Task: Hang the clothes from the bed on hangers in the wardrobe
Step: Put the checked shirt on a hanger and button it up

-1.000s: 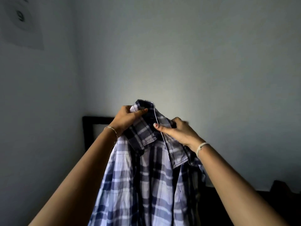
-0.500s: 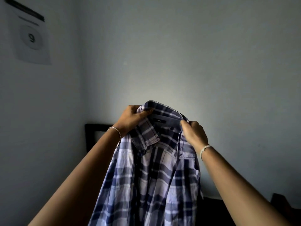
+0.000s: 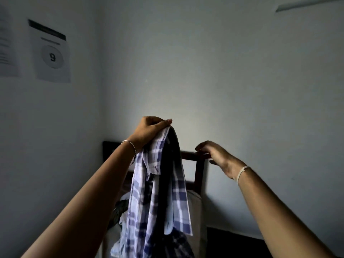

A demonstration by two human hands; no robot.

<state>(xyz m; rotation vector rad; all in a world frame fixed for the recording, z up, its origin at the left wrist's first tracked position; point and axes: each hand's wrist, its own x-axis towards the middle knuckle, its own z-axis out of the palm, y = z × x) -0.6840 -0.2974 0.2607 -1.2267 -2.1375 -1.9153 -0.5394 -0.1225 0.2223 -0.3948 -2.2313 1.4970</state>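
far-left sheet [image 3: 5, 43]: on the side wall, up and well left of the left hand; cut by the frame edge; lines of print too blurred to read.
numbered sheet [image 3: 50, 53]: same wall, just right of that sheet, above-left of the left hand; black bar across the top with unreadable print; short unreadable line under it; grey disc with a bold "9", the only legible writing.
left hand [image 3: 149, 130]: raised; fingers and thumb curled over the bunched top of the plaid shirt, gripping it.
bracelet [image 3: 130, 144]: thin, on the left wrist.
clothes pile [image 3: 119, 209]: well below the left hand, behind the shirt's left edge, on the bed; dark, patterned, too dim for detail.
plaid shirt [image 3: 160, 192]: blue/white/navy check; hangs straight down from the left hand, between the two forearms; collar point folds out just under that hand; lower end runs out of frame.
bed [image 3: 195, 200]: below both hands; pale bedding shows right of the shirt.
headboard [image 3: 198, 170]: dark wood, behind the shirt; top rail runs to just under the right hand.
right hand [image 3: 216, 155]: right of the shirt and apart from it, lower than the left hand; fingers loose, slightly curved, holding nothing; in front of the headboard rail, contact can't tell.
wristband [image 3: 242, 172]: pale, on the right wrist.
pale strip [image 3: 307, 5]: far above the right hand, at the top edge; can't tell what it is.
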